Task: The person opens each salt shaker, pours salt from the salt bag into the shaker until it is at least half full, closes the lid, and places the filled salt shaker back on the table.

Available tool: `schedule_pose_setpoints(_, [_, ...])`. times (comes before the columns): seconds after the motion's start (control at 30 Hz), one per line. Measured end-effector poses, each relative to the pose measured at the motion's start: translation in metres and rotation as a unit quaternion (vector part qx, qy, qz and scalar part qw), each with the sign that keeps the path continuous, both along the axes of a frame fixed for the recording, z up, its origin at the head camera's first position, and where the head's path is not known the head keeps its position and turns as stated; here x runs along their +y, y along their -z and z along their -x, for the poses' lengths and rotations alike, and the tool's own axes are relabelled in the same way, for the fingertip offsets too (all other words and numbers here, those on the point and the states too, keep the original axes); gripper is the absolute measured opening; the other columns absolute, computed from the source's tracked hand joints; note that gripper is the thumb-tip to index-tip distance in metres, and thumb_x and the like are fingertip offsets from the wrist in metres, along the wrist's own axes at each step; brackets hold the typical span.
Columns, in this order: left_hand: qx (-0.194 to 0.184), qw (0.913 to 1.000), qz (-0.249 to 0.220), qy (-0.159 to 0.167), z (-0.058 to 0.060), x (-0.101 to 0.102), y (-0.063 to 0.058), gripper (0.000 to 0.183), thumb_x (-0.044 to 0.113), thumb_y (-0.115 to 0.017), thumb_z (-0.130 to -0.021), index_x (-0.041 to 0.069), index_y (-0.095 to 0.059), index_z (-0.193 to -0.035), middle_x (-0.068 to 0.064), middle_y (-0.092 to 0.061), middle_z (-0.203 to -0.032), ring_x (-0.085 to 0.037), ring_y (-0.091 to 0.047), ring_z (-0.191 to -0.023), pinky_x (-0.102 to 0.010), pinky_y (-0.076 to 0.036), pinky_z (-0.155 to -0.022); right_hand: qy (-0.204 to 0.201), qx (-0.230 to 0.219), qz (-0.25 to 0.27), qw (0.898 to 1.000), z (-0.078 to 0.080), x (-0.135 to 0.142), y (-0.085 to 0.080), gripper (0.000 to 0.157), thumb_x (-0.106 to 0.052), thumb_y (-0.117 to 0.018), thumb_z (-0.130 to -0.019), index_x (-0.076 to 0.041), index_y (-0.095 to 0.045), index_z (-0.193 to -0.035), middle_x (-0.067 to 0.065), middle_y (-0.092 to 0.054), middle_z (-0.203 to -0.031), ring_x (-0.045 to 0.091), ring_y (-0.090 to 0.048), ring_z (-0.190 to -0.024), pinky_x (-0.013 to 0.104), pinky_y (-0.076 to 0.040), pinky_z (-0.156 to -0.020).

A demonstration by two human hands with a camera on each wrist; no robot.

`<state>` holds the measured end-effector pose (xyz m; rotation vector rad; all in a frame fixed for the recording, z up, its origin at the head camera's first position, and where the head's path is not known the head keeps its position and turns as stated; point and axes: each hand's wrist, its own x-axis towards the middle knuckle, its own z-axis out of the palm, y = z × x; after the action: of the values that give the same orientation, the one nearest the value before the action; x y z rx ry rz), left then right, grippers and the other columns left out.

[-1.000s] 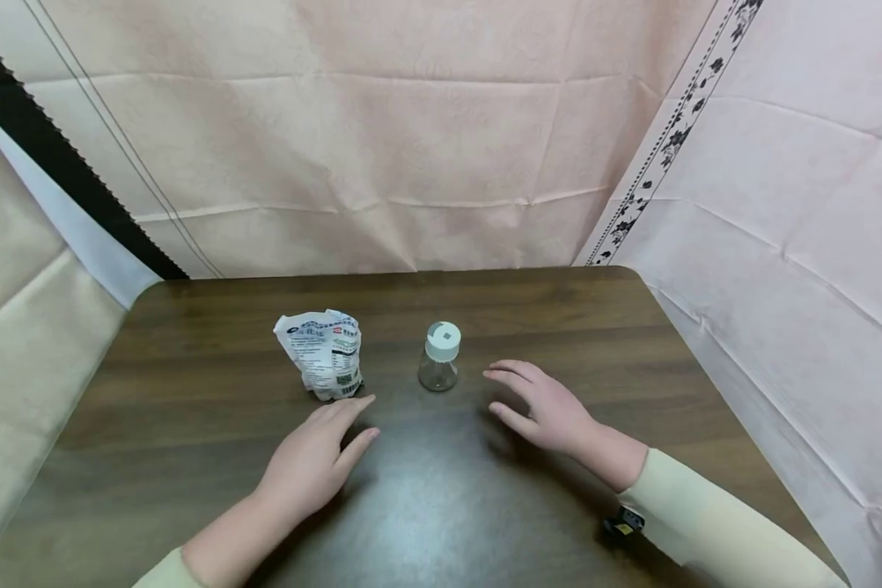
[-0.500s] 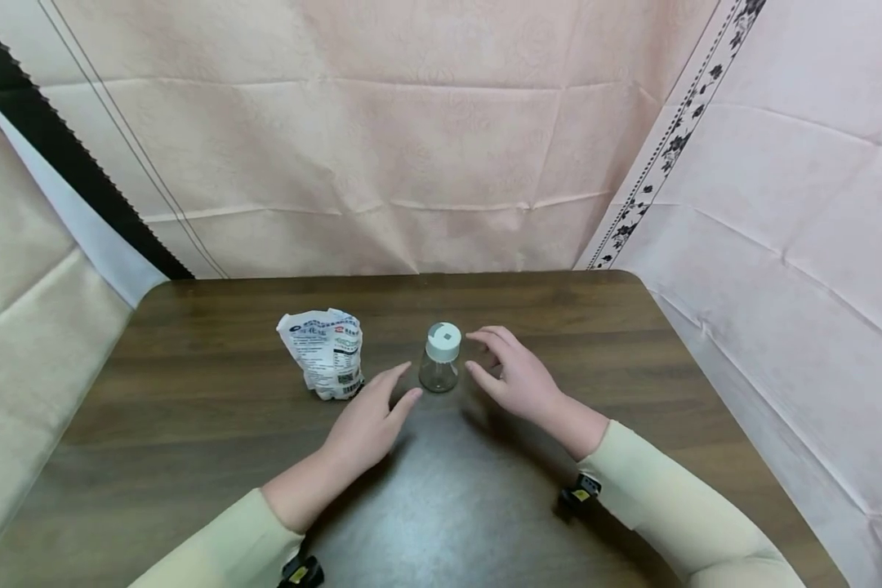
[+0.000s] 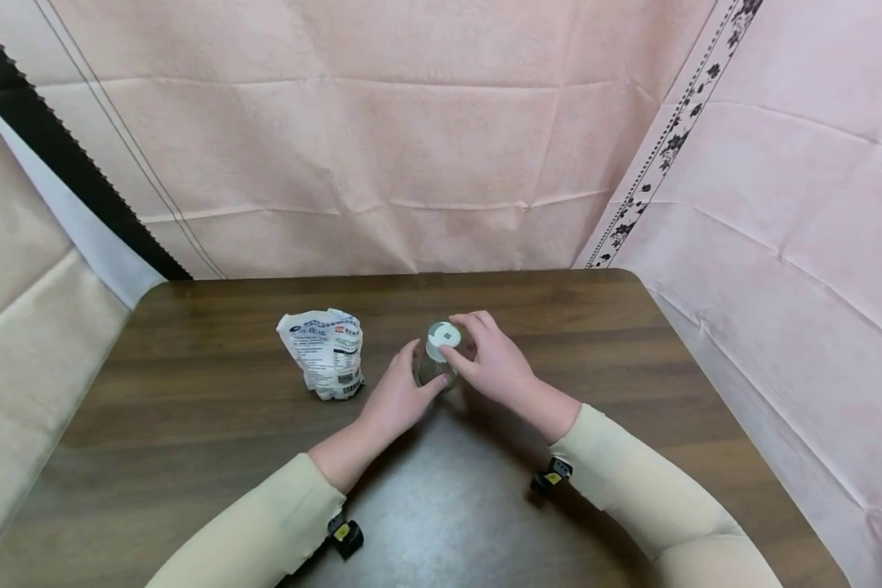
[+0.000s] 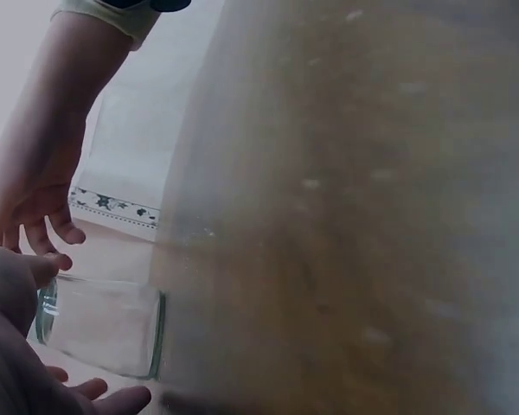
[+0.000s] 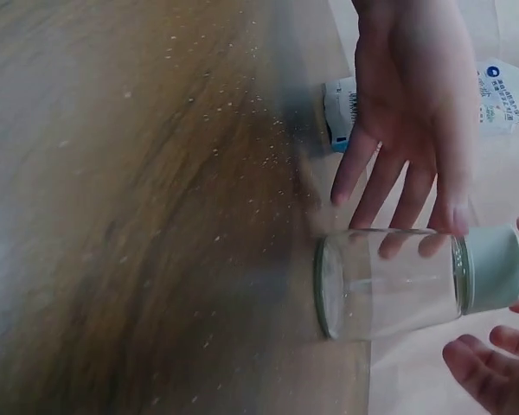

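Observation:
A small clear glass jar (image 3: 437,377) with a pale green-white cap (image 3: 443,338) stands upright on the wooden table. My left hand (image 3: 395,400) reaches around the jar's lower part, thumb in front and fingers along the far left side. Seen from the right wrist, those fingers (image 5: 389,186) are fairly straight beside the glass (image 5: 389,281); firm contact cannot be made out. Around the cap, my right hand (image 3: 501,367) holds its thumb and fingers spread. A gap shows between the cap (image 5: 493,268) and the lower right fingers (image 5: 480,363) in the right wrist view.
A white printed plastic bag (image 3: 327,355) stands left of the jar, close to the left hand. The brown wooden table (image 3: 191,408) ends in a rounded back edge. Pale cloths (image 3: 426,163) hang behind it and at the sides. Black wrist cameras sit under both sleeves.
Both hands have moved in toward the jar, the left from beside the bag, the right from the right side. Jar and bag have stayed in place.

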<state>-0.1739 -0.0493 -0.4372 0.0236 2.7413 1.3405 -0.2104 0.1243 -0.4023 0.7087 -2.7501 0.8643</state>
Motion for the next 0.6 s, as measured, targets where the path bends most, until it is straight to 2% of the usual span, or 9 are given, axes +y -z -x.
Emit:
schedule_pose_setpoints(0.13, [-0.019,0.9991,-0.036,-0.006,0.011,0.004,0.002,0.096,0.067,-0.062,-0.072,0.014,-0.025,-0.144,-0.008,-0.04,-0.138,-0.022,-0.043,-0.123,-0.045,-0.039,-0.095,0.042,0.0,-0.043,0.998,0.003,-0.008,0.0,0.061,-0.065,-0.045,-0.084,-0.023,-0.05,-0.128,-0.003,-0.046,-0.108,0.012,-0.052,-0.078,0.028,-0.045,-0.061])
schedule_pose_setpoints(0.27, [-0.011,0.9988,-0.047,0.005,0.018,0.006,0.004,0.087,0.06,-0.065,-0.075,0.016,-0.029,-0.142,-0.004,-0.041,-0.138,-0.019,-0.045,-0.119,-0.042,-0.041,-0.093,0.074,0.01,-0.099,0.992,0.006,-0.017,-0.003,0.062,-0.071,-0.04,-0.083,-0.024,-0.055,-0.121,-0.004,-0.05,-0.1,0.011,-0.052,-0.08,0.03,-0.045,-0.062])
schedule_pose_setpoints(0.43, [-0.004,0.9976,-0.069,0.004,0.021,0.008,0.004,0.074,0.05,-0.068,-0.078,0.021,-0.036,-0.138,0.002,-0.048,-0.132,-0.016,-0.049,-0.115,-0.039,-0.043,-0.089,0.086,0.039,-0.145,0.985,0.008,-0.026,-0.011,0.057,-0.069,-0.042,-0.083,-0.02,-0.062,-0.103,-0.004,-0.058,-0.088,0.014,-0.054,-0.07,0.032,-0.043,-0.056])
schedule_pose_setpoints(0.6, [-0.011,0.9969,-0.077,0.013,0.021,0.008,0.003,0.054,0.05,-0.065,-0.08,0.027,-0.047,-0.125,0.005,-0.059,-0.113,-0.015,-0.056,-0.101,-0.035,-0.047,-0.078,0.095,0.062,-0.179,0.977,0.008,-0.03,-0.016,0.055,-0.068,-0.043,-0.083,-0.019,-0.064,-0.096,-0.004,-0.061,-0.08,0.012,-0.052,-0.059,0.029,-0.039,-0.049])
